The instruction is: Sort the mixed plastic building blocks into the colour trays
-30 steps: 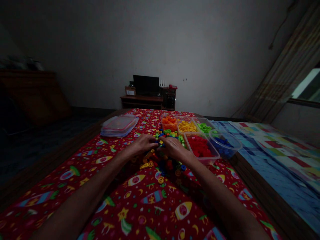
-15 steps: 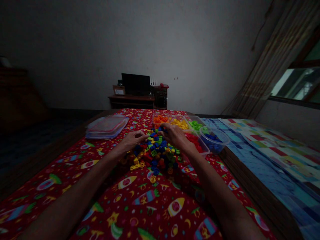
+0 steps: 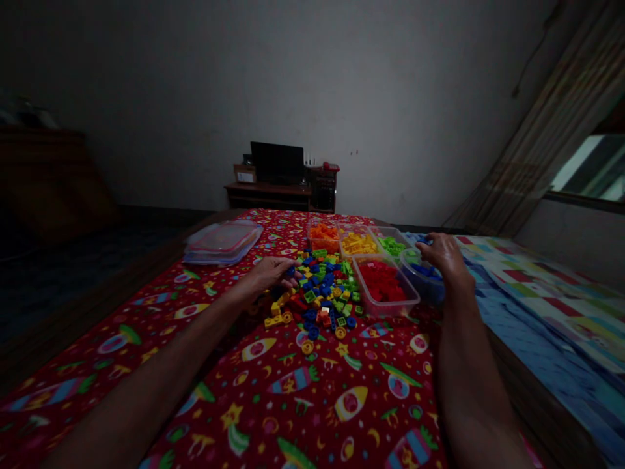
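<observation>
A heap of small mixed-colour bricks (image 3: 319, 293) lies on the red patterned cloth (image 3: 303, 397). My left hand (image 3: 271, 272) rests at the heap's left edge, fingers curled among the pieces; what they hold is hidden. My right hand (image 3: 442, 255) hovers over the round clear tub of blue bricks (image 3: 424, 279) at the right, fingers bent down over it, with blue pieces showing at its fingertips. Beside that tub stands a clear box of red bricks (image 3: 385, 286).
Behind the heap stand clear boxes of orange bricks (image 3: 325, 236), yellow bricks (image 3: 359, 243) and green bricks (image 3: 393, 245). Stacked lids (image 3: 222, 240) lie at the back left. A patchwork mat (image 3: 547, 293) covers the floor on the right. A low desk with a screen (image 3: 280, 176) stands by the wall.
My right hand has left the heap and swung right to the tub of blue bricks. My left hand has stayed at the heap's left edge.
</observation>
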Demonstrator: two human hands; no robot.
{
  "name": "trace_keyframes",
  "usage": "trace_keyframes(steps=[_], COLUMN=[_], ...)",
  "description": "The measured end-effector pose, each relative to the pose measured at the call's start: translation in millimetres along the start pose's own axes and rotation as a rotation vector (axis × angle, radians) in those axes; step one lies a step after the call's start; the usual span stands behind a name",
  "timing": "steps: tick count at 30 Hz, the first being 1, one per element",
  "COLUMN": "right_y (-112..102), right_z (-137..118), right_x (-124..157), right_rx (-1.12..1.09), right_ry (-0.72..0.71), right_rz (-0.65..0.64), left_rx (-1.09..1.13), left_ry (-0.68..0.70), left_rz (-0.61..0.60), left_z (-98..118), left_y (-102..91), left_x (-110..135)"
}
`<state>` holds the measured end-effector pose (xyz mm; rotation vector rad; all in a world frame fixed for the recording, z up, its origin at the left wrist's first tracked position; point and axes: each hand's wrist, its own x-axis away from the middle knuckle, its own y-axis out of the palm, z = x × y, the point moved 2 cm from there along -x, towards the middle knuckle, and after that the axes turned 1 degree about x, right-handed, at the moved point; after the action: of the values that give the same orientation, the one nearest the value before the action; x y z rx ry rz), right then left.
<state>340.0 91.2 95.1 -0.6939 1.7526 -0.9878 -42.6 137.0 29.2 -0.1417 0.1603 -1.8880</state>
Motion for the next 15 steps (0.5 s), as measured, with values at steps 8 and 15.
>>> trace_keyframes(steps=[8,15], right_y=[6.1,-23.2], right_z=[14.0,-53.7], right_x=[-1.6,12.3], right_rx=[0.005,-0.127], right_ry=[0.039,-0.132], right_rz=[-0.052,0.079], left_rx=[0.083,0.060], left_ry=[0.016,0.074], left_rz=[-0.023,-0.035], left_z=[-8.0,-1.3], left_y=[1.1,4.2], left_x=[-3.9,3.9])
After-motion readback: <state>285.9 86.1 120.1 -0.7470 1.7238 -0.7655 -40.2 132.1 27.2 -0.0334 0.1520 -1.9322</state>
